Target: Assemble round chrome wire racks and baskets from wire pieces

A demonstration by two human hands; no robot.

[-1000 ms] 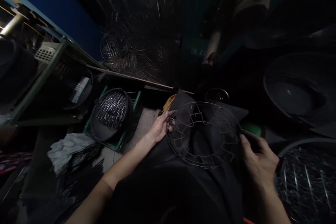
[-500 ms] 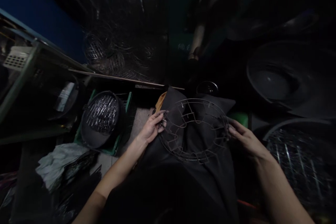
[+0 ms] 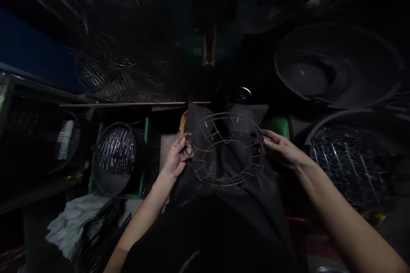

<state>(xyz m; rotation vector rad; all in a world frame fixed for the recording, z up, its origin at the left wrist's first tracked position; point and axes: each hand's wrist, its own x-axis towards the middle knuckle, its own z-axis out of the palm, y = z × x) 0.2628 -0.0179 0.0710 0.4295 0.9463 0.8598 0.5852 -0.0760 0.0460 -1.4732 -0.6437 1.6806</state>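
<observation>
Wire ring [image 3: 226,150] flat btwn both hands

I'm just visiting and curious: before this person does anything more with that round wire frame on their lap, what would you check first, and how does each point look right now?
1. Left hand grips the rim of the wire frame: ok, fingers wrap its left edge.
2. Right hand on the opposite rim: ok, fingertips touch the right edge.
3. Frame backed by the dark cloth over the lap: ok.
4. Frame wires unbent: cannot tell, too dark.
5. Tub of metal rods within the left hand's reach: ok, probably, it sits just beside that arm.
6. Lighting good enough for fine work: not ok, the scene is very dim.
</observation>
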